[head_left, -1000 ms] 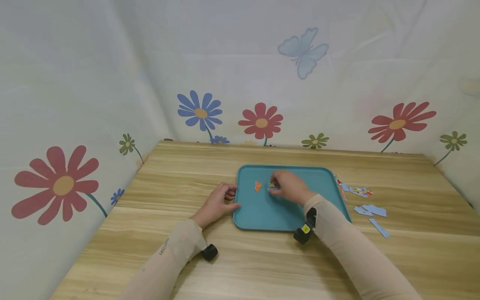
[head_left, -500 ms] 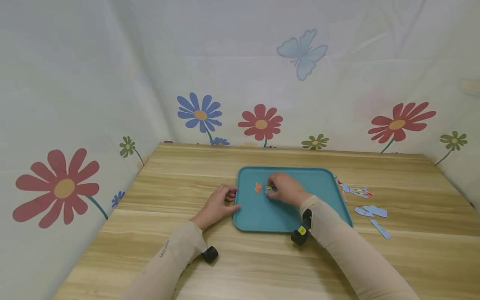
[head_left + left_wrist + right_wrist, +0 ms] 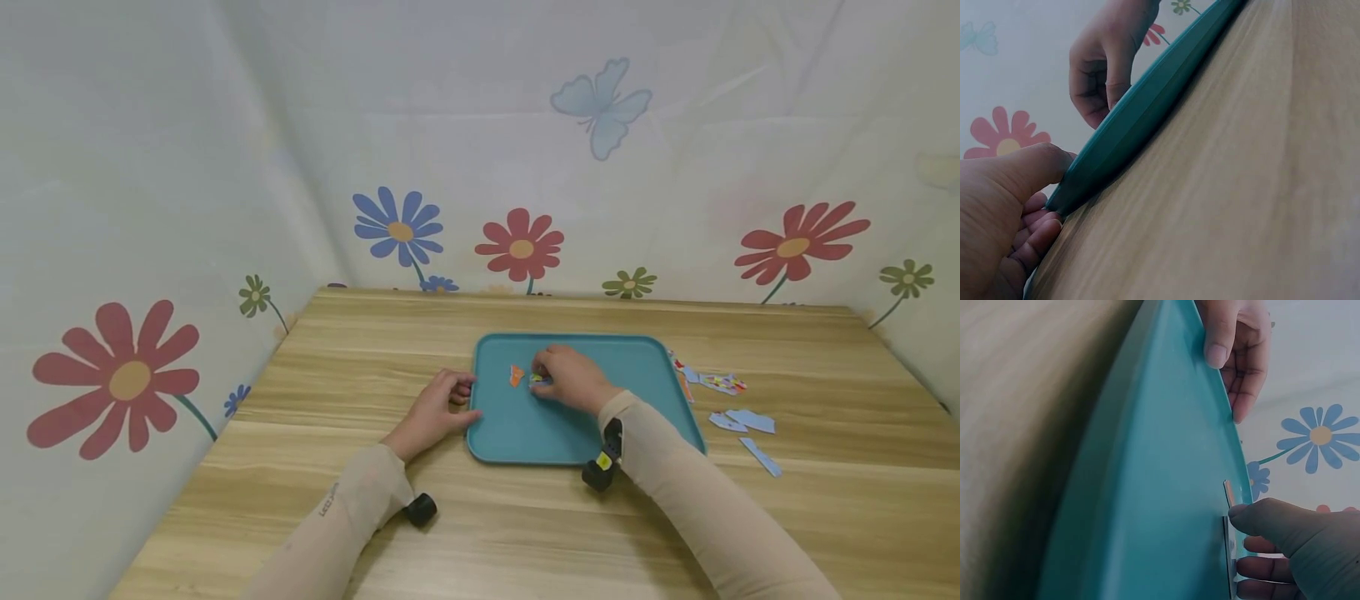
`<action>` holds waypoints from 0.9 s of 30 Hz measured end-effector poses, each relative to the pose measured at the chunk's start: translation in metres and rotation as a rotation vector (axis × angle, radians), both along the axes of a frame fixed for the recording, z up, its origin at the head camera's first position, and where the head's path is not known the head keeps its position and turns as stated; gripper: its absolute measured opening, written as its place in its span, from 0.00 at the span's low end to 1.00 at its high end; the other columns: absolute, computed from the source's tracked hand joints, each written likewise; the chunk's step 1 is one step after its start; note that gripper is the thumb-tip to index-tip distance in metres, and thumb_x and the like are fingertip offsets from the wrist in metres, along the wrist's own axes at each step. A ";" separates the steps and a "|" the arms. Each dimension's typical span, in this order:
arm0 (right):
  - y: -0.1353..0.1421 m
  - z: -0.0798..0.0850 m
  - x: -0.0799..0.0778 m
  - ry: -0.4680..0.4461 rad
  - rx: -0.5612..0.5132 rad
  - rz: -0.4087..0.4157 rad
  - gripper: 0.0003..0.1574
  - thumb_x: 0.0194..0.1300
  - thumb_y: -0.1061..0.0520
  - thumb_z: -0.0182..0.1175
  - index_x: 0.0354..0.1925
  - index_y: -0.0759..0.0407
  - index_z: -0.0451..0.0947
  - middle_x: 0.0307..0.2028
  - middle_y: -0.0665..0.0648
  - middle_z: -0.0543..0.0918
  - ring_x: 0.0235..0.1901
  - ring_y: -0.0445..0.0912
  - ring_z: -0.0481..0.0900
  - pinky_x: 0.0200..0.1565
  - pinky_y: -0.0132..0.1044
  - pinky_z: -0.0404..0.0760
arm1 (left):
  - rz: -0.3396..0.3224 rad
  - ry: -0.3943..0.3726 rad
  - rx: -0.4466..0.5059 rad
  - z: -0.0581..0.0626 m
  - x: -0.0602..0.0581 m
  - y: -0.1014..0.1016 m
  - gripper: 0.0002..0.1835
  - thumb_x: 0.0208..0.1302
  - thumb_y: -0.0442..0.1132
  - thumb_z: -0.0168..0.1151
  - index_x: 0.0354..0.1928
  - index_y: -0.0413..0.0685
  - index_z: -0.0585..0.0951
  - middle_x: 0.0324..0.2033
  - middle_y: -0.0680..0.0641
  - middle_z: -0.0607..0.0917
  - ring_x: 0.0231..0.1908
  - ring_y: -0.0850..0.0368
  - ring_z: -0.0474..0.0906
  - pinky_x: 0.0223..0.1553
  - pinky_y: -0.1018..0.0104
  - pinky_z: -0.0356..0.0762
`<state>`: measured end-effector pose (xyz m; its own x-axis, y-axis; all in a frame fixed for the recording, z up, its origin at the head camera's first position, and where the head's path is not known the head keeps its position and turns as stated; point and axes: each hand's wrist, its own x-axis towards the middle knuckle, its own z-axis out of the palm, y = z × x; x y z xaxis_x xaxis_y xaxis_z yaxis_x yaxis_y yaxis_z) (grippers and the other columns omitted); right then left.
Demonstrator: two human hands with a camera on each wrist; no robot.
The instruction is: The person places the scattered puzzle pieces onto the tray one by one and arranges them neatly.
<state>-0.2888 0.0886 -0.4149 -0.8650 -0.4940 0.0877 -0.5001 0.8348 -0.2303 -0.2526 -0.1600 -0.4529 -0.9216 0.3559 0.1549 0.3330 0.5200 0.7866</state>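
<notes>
Shifted leftward, the patterned piece [image 3: 536, 379] lies pinched under the right hand [image 3: 576, 378], near the orange piece [image 3: 517, 376].

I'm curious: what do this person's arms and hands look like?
Left sleeve and right sleeve are beige, the left with dark lettering. Each wrist has a black camera, the right with a yellow label. Left hand and right hand are bare.

Smooth plastic-looking tray [image 3: 525, 437], wood-grained tabletop [image 3: 360, 325], card-like pieces [image 3: 752, 421], creased cloth-like backdrop [image 3: 465, 83]

Beige sleeves [image 3: 697, 492], dark lettering [image 3: 328, 500], black wrist cameras [image 3: 421, 509]
</notes>
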 end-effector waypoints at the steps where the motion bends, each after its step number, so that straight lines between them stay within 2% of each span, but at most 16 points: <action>1: 0.000 0.000 0.000 -0.002 -0.002 0.000 0.17 0.60 0.50 0.67 0.42 0.59 0.81 0.34 0.54 0.79 0.33 0.44 0.74 0.39 0.40 0.79 | 0.000 0.004 0.002 0.000 0.000 0.000 0.28 0.57 0.33 0.69 0.59 0.35 0.72 0.48 0.40 0.76 0.46 0.51 0.76 0.52 0.60 0.79; 10: 0.006 0.010 0.003 -0.029 -0.028 -0.008 0.19 0.62 0.50 0.65 0.47 0.60 0.80 0.41 0.57 0.81 0.41 0.48 0.79 0.47 0.46 0.81 | -0.008 -0.001 0.006 -0.001 -0.001 -0.001 0.28 0.58 0.35 0.69 0.60 0.36 0.72 0.48 0.40 0.75 0.47 0.51 0.76 0.52 0.60 0.79; 27: 0.032 0.045 0.019 0.021 -0.051 -0.013 0.21 0.63 0.51 0.64 0.51 0.61 0.79 0.43 0.58 0.82 0.44 0.50 0.79 0.48 0.47 0.82 | -0.011 -0.017 0.000 0.001 -0.001 -0.001 0.29 0.58 0.35 0.69 0.60 0.36 0.71 0.49 0.40 0.75 0.47 0.51 0.75 0.53 0.58 0.78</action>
